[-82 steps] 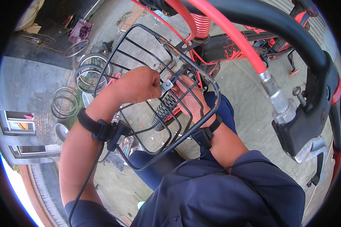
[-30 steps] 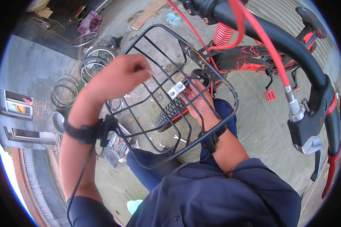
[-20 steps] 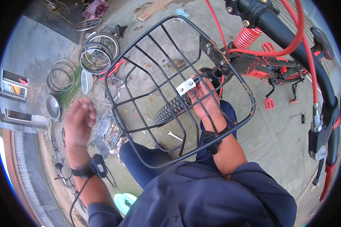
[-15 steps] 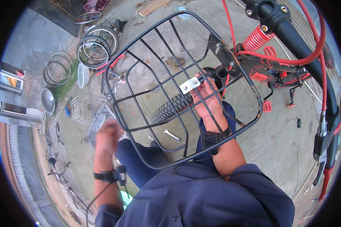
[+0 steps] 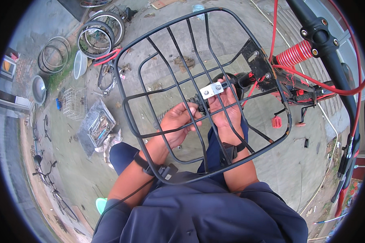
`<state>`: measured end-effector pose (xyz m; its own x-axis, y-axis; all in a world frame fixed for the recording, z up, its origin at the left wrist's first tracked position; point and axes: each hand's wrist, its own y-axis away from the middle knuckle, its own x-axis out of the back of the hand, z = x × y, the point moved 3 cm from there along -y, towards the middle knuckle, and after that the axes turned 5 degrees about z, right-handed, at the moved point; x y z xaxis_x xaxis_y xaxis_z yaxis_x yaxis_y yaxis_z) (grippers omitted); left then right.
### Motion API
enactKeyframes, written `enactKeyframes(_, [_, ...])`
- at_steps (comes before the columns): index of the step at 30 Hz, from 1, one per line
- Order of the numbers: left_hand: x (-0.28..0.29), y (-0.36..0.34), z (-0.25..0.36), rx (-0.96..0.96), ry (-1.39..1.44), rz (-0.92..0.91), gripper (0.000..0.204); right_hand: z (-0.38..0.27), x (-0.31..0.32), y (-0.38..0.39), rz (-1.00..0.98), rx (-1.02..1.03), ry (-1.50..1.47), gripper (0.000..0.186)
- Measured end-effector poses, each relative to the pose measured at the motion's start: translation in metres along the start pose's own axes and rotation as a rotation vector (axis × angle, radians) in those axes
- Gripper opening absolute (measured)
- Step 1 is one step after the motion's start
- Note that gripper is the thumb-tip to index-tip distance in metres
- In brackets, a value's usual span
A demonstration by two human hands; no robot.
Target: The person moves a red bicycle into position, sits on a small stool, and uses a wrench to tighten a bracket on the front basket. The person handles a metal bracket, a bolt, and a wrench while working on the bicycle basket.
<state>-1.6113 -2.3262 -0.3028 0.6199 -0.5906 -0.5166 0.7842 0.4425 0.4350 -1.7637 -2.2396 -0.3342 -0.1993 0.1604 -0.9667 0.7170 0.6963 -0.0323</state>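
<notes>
A black wire bicycle basket (image 5: pixel 215 171) is fixed in front of a red and black bicycle, its wires crossing over both my hands. A small white metal plate (image 5: pixel 211 90) with two bolts lies against the basket's wires. From below, my right hand (image 5: pixel 226 111) has its fingers curled up around the plate's right side, closed on it. My left hand (image 5: pixel 178 123) is under the wires, left of the plate. Its thumb and fingers are pinched together; whatever they hold is too small to make out. The knobby front tyre (image 5: pixel 161 118) is partly hidden behind my left hand.
Red cables (image 5: pixel 318 69) and the black handlebar (image 5: pixel 355 101) rise at the right. On the ground at left are a tray of tools (image 5: pixel 99 128), a white wire basket (image 5: pixel 74 104), metal basins (image 5: pixel 39 90) and several wheels (image 5: pixel 96 40). A red pedal (image 5: pixel 276 122) hangs low.
My left hand has moved right from outside the basket to beneath its wires, beside my right hand. My right hand stays at the plate. The view has shifted, uncovering the tool tray.
</notes>
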Motion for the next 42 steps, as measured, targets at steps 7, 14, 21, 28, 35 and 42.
enactKeyframes(7, [-0.017,-0.025,0.001,-0.025,0.100,-0.057,0.014,0.000,0.001,0.000,0.042,0.006,0.061,0.034])
enactKeyframes(14, [-0.022,-0.035,0.014,-0.058,0.083,-0.186,0.020,-0.002,0.001,0.000,-0.018,-0.034,0.038,0.034])
enactKeyframes(21, [-0.025,-0.035,0.013,-0.047,0.086,-0.223,0.029,-0.003,0.000,0.001,-0.009,-0.035,0.067,0.035])
enactKeyframes(28, [-0.025,-0.040,0.012,-0.025,0.101,-0.277,0.031,-0.004,-0.001,0.003,0.033,-0.023,0.085,0.035])
enactKeyframes(35, [-0.028,-0.039,0.012,-0.020,0.136,-0.311,0.035,-0.004,0.000,0.003,0.037,-0.021,0.062,0.033])
enactKeyframes(42, [-0.027,-0.033,0.014,-0.019,0.233,-0.352,0.040,-0.005,-0.001,0.003,0.021,-0.018,0.062,0.033])
